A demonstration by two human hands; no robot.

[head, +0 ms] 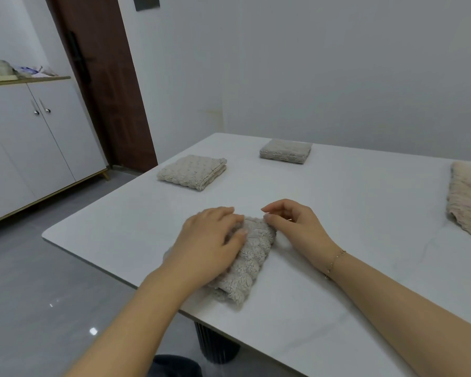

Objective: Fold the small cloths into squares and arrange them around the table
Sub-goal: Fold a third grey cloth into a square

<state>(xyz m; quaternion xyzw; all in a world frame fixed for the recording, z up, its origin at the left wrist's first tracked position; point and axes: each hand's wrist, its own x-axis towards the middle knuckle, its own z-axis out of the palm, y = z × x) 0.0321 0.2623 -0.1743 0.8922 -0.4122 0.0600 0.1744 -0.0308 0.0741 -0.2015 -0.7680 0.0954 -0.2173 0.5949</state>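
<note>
The white table (351, 213) fills most of the room in front of me, and everything sits relative to it. At its right edge lies the pinkish cloth (466, 198), spread loose and not yet folded. Toward the table's far left edge rests one folded beige square (192, 172), and farther back near the wall side sits a second folded square (285, 151), well apart from the first. At the near left edge lies the grey cloth (252, 257) being worked, close to the table's rim. The left hand (208, 243) presses flat on it, fingers straight. The right hand (294, 223) has curled fingers touching the cloth's far corner; I cannot tell if it actually pinches the fabric. My worry: the fluffy pile looks springy, so the fold may open if the pressing hand lifts, and so near the rim a tug could drag it off.
</note>
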